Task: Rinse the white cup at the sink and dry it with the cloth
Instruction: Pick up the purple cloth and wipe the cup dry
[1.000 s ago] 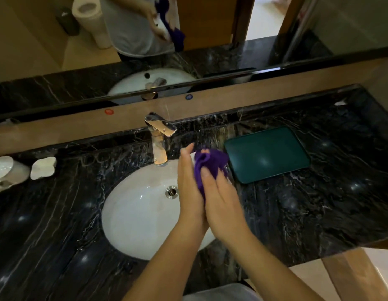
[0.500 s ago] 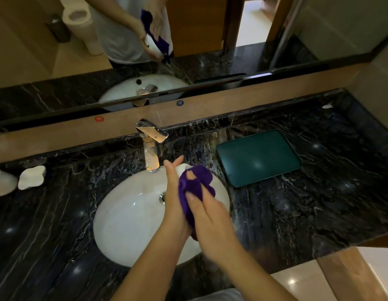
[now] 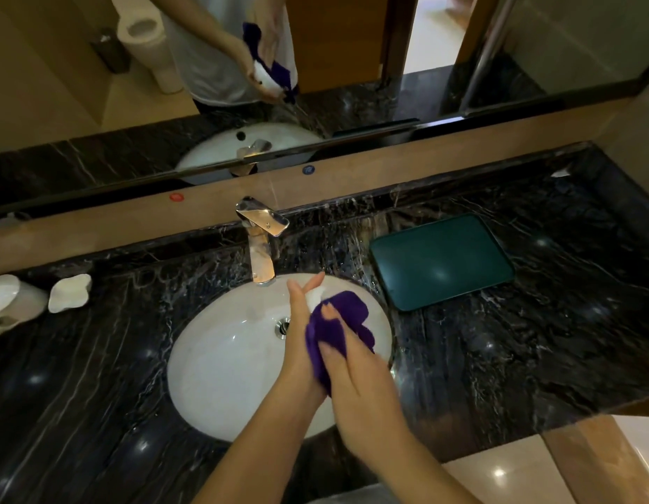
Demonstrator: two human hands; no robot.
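At frame centre, the left hand (image 3: 301, 343) grips a small white cup (image 3: 314, 295) (mostly hidden); the right hand (image 3: 355, 372) presses a purple cloth (image 3: 333, 329) around it. No writing is legible.

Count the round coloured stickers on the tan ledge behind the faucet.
2. A red sticker sits on the ledge left of the faucet; a blue sticker sits right of it, nearer the mirror. None seem hidden.

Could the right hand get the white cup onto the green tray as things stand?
Probably yes: the right hand, pressing the purple cloth on the white cup, is near the green tray, which lies bare.
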